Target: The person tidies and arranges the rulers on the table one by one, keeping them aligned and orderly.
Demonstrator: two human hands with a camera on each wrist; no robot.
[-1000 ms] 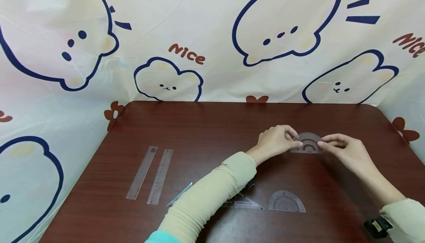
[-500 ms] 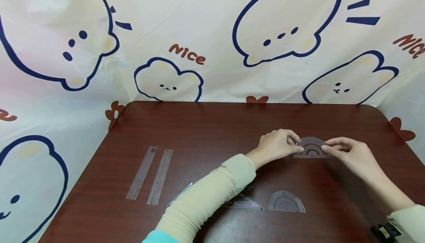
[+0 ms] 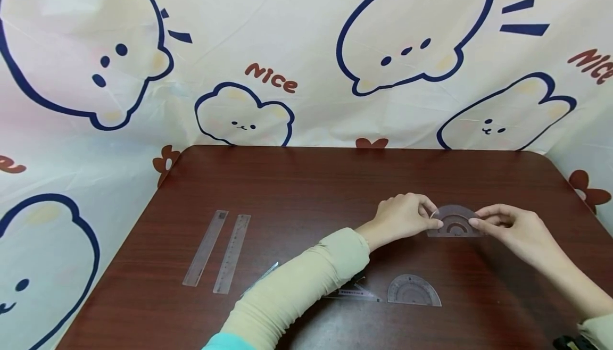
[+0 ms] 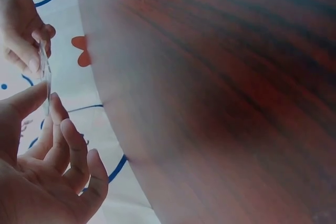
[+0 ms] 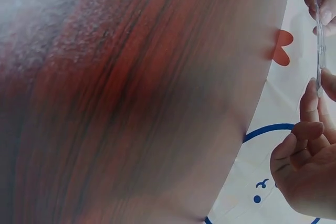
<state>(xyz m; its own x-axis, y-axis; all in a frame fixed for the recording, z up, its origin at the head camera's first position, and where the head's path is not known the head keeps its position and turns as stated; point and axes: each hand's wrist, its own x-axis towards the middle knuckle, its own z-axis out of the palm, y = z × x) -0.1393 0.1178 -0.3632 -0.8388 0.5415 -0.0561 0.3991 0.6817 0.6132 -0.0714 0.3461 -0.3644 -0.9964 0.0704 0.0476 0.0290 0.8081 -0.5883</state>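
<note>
A clear half-round protractor (image 3: pixel 455 222) is held up over the right part of the table, its straight edge toward the person. My left hand (image 3: pixel 404 216) pinches its left end between thumb and fingers. At the other end my right hand (image 3: pixel 519 230) pinches it the same way. Both wrist views show the protractor edge-on as a thin strip, the left wrist view with the left hand (image 4: pixel 52 166) at its near end, the right wrist view with the right hand (image 5: pixel 310 166). A second protractor (image 3: pixel 414 290) lies flat on the table, nearer the person.
Two clear rulers (image 3: pixel 205 248) lie side by side on the left of the brown table (image 3: pixel 287 180). A set square (image 3: pixel 359 292) lies left of the second protractor, partly under the left sleeve (image 3: pixel 301 281). A patterned cloth (image 3: pixel 316 47) hangs behind the table.
Both hands have moved toward the person and slightly right, carrying the pinched protractor with them. The rulers, set square and second protractor stay where they were.
</note>
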